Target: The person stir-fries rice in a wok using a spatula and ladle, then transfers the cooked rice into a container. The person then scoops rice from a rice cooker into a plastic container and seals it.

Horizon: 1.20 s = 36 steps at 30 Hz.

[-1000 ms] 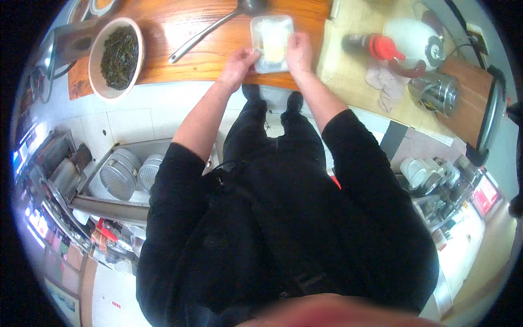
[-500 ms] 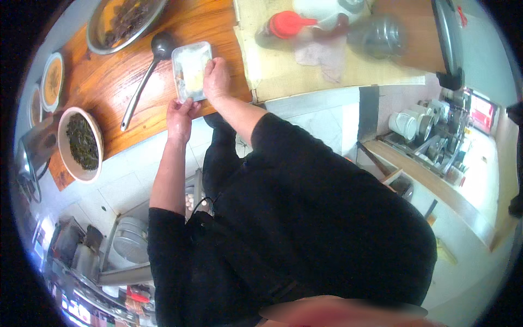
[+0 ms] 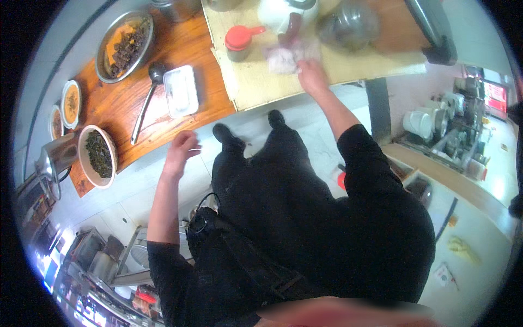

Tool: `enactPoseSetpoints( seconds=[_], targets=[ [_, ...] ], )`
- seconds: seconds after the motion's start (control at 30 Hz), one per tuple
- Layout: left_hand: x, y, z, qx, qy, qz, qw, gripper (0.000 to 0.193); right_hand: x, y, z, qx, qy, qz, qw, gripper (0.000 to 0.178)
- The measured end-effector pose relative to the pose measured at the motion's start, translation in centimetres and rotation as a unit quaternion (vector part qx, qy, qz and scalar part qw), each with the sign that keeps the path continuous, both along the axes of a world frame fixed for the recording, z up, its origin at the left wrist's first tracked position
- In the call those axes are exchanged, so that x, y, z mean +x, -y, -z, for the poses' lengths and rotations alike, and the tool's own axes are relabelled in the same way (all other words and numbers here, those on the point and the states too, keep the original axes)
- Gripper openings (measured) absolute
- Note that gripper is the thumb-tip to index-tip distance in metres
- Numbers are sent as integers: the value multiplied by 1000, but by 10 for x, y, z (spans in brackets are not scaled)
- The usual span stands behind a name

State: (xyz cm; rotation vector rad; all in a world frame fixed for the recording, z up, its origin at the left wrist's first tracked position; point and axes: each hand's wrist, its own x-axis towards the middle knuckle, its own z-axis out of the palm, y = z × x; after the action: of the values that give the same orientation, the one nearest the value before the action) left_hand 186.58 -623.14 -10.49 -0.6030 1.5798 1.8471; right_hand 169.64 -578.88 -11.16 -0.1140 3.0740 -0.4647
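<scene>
The person stands at a wooden counter (image 3: 163, 103) with a pale cutting board (image 3: 348, 71) laid over its right part.

Right hand (image 3: 311, 76): it rests on the cutting board near that board's front edge, fingers closed on a crumpled pinkish-white cloth (image 3: 286, 57). The cloth lies bunched on the board just ahead of the knuckles. The picture is blurred here, so I cannot tell how tightly it is gripped.

Left hand (image 3: 182, 148): it hangs in the air just off the front edge of the counter, over the tiled floor. The fingers are loosely curled and hold nothing. It touches neither the counter nor any vessel.

Nearest thing to the left hand: a clear rectangular plastic container (image 3: 181, 91) standing on the counter close to the front edge, just left of the cutting board's left edge. A metal ladle (image 3: 146, 103) lies beside it, bowl toward the back, handle pointing toward the front edge.

On the cutting board behind the cloth: a jar with a red lid (image 3: 238, 43), a white teapot (image 3: 280, 13) and a glass lid (image 3: 348, 24), all near the back edge.

Left part of the counter: a metal bowl of dark food (image 3: 124, 46) at the back, a white bowl of dark greens (image 3: 98, 155) at the left front corner, and two small dishes of sauce (image 3: 71, 103) along the left edge.
</scene>
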Motion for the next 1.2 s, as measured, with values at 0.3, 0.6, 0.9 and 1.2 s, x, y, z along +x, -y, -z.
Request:
enactPoseSetpoints(
  seconds=[0.3, 0.6, 0.9, 1.2],
  targets=[
    [-113, -284, -48, 415, 2, -150, 897, 50, 48, 37, -64, -461, 141, -24, 875, 30],
    [-118, -327, -29, 190, -105, -306, 927, 34, 24, 31, -56, -524, -125, -95, 837, 15],
    [-121, -332, -43, 279, 3, -303, 911, 43, 53, 13, -31, -344, 2, -18, 939, 46],
    [-104, -379, -84, 175, -20, -102, 979, 69, 12, -124, 4, -373, 49, 45, 925, 29]
  ],
)
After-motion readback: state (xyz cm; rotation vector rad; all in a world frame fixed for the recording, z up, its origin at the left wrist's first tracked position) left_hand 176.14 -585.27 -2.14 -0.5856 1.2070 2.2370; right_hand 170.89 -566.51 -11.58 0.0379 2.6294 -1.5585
